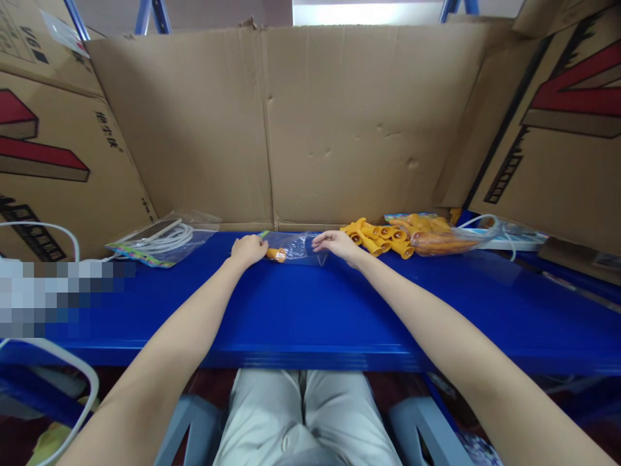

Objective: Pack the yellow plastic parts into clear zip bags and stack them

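Observation:
A clear plastic bag (pixel 298 248) lies on the blue tabletop between my hands, with a yellow-orange plastic piece (pixel 276 254) inside its left part. My left hand (pixel 250 250) is closed over the bag's left end, where a bit of green header shows. Over the bag's right end is my right hand (pixel 336 243), its fingers stretched out to the left and slightly bent. Whether those fingertips press on the film is hard to see. Just right of that hand sits a pile of yellow-orange flared plastic pieces (pixel 383 238).
A filled bag of orange pieces (pixel 431 236) lies at the right, near a white cable (pixel 504 234). Left on the table (pixel 310 310) is a bag with a coiled white cord (pixel 167 241). Cardboard walls (pixel 359 123) enclose the back and sides.

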`<state>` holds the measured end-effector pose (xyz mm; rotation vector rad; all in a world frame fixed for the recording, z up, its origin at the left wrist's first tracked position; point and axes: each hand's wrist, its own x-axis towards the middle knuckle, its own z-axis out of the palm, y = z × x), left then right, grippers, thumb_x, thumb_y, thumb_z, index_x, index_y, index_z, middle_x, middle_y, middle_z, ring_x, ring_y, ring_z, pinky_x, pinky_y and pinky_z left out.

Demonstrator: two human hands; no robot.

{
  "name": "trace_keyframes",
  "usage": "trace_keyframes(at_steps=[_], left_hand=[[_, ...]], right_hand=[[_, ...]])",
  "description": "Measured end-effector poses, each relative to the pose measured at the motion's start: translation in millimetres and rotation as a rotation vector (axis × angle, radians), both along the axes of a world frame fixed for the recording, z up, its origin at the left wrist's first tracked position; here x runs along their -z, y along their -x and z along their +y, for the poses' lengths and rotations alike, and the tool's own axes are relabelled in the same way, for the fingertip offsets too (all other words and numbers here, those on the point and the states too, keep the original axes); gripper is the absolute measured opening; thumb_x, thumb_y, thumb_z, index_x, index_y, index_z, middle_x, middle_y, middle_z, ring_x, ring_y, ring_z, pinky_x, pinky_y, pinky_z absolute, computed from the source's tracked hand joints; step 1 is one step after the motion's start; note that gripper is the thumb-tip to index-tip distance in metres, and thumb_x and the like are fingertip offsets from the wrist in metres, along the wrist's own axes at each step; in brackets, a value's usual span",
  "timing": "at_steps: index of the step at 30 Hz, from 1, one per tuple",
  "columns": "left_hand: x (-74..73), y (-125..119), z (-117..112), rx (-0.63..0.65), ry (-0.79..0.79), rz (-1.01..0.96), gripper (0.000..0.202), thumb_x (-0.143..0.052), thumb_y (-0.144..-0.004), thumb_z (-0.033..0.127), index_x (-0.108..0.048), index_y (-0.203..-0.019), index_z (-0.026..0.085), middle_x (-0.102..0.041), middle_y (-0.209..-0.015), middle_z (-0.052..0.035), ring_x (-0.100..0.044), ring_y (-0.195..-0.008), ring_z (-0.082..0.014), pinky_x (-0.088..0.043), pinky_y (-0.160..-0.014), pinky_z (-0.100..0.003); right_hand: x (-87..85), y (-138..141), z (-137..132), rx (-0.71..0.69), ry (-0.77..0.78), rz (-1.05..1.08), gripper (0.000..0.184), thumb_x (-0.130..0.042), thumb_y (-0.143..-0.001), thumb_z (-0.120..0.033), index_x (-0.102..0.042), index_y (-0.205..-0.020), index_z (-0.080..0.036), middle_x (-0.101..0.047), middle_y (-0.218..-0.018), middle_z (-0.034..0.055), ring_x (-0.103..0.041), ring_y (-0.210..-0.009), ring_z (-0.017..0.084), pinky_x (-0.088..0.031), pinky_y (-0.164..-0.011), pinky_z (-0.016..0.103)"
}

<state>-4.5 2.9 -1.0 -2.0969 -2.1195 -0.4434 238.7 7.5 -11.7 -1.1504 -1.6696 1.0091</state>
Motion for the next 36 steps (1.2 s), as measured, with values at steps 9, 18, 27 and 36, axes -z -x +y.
trace_keyframes(at_steps=[9, 18, 27, 36], left_hand=[[-1.9, 17.6, 5.4, -0.213, -0.018, 0.11, 0.038, -0.045, -0.081, 0.032, -0.069, -0.101, 0.012, -0.068, -0.111, -0.0184, -0.061, -0.107, -0.033, -0.04, -0.098, -0.052], [13.2, 29.6, 27.8, 0.131, 0.14, 0.012, 0.047, -0.026, -0.086, 0.025, -0.069, -0.105, 0.019, -0.067, -0.116, -0.0058, -0.058, -0.113, -0.021, -0.043, -0.096, -0.028], [14.6, 32.7, 32.8, 0.192, 0.169, -0.009, 0.051, -0.024, -0.086, 0.029, -0.068, -0.107, 0.015, -0.065, -0.121, -0.0083, -0.058, -0.113, -0.0216, -0.042, -0.096, -0.029], [13.8, 33.4, 32.6, 0.212, 0.164, -0.033, 0.045, -0.031, -0.083, 0.03, -0.069, -0.104, 0.018, -0.067, -0.118, -0.0053, -0.058, -0.111, -0.0222, -0.042, -0.095, -0.03]], right_hand=[[-3.4, -56.5, 7.2, 0.602, -0.46, -0.86, 0.038, -0.045, -0.083, -0.014, -0.06, -0.118, -0.015, -0.054, -0.128, 0.0149, -0.047, -0.12, 0.029, -0.036, -0.1, 0.046], [3.5, -50.2, 7.8, 0.402, -0.295, -1.168, 0.034, -0.047, -0.084, -0.018, -0.062, -0.115, -0.014, -0.055, -0.129, 0.0136, -0.039, -0.128, 0.031, -0.008, -0.11, 0.059], [12.1, -61.2, 21.4, 0.421, -0.523, -1.021, 0.031, -0.045, -0.077, -0.007, -0.062, -0.1, -0.018, -0.061, -0.111, 0.0107, -0.053, -0.106, 0.027, -0.032, -0.099, 0.049], [12.6, -46.3, 24.9, 0.137, -0.646, -0.681, 0.042, -0.044, -0.069, 0.001, -0.057, -0.105, -0.015, -0.056, -0.112, 0.0101, -0.058, -0.095, 0.018, -0.047, -0.081, 0.029]])
